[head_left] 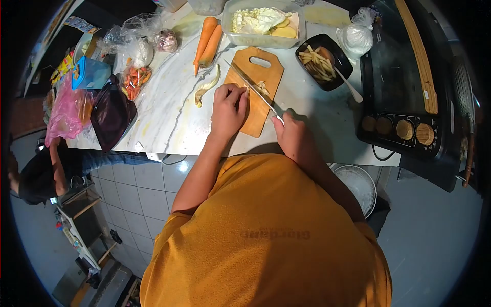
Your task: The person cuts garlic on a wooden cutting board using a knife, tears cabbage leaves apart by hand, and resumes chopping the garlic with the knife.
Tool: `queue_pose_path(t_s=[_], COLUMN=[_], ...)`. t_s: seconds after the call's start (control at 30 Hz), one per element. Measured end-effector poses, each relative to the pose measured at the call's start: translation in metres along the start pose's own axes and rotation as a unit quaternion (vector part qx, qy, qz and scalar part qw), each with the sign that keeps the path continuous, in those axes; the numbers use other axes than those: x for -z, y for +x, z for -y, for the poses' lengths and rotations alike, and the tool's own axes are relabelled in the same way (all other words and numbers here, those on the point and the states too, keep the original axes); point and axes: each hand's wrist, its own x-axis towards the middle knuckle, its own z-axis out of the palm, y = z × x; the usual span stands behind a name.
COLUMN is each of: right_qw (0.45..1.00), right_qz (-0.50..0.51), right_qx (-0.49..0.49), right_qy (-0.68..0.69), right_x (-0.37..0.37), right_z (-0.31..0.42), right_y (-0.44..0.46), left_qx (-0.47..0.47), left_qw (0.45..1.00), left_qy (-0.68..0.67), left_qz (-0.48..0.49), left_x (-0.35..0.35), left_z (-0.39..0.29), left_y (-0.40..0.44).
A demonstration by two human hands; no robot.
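A wooden cutting board (254, 122) with a handle slot lies on the marble counter in front of me. My right hand (295, 135) is closed round the handle of a kitchen knife (249, 83), whose long blade slants across the board toward the upper left. Beside the blade, my left hand (228, 110) rests at the board's left edge with its fingers curled in; what they hold, if anything, is hidden. Small pale chopped pieces (262, 87) lie on the board along the blade's far side. A long pale-yellow vegetable piece (207, 88) lies on the counter left of the board.
Two carrots (207, 43) and a clear tub (263, 40) of cabbage and yellow slices stand behind. A black bowl (323, 64) of cut strips with a spoon is right, near a toaster oven (404, 123). Bagged vegetables (135, 82) lie left. Another person's arm (58, 166) shows far left.
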Motion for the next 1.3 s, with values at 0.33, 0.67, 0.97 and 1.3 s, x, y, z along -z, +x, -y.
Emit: queue_pose_path(t_s=[0.33, 0.67, 0.97, 1.3], right_qw=[0.998, 0.999, 0.998, 0.998], right_qz=[-0.055, -0.038, -0.035, -0.012], right_qx=[0.021, 0.001, -0.031, -0.052], right_qy=[0.001, 0.018, 0.04, 0.036], right_x=[0.001, 0.001, 0.008, 0.013], right_z=[-0.026, -0.023, -0.026, -0.025], right_y=[0.002, -0.001, -0.002, -0.006], left_qx=[0.055, 0.088, 0.071, 0.017], left_qw=[0.995, 0.985, 0.981, 0.985], left_qy=[-0.063, 0.139, 0.172, 0.156], left_qz=[0.05, 0.057, 0.051, 0.066], left_x=[0.011, 0.006, -0.012, -0.013], left_z=[-0.008, -0.034, -0.042, -0.017], left_y=[0.006, 0.008, 0.013, 0.016])
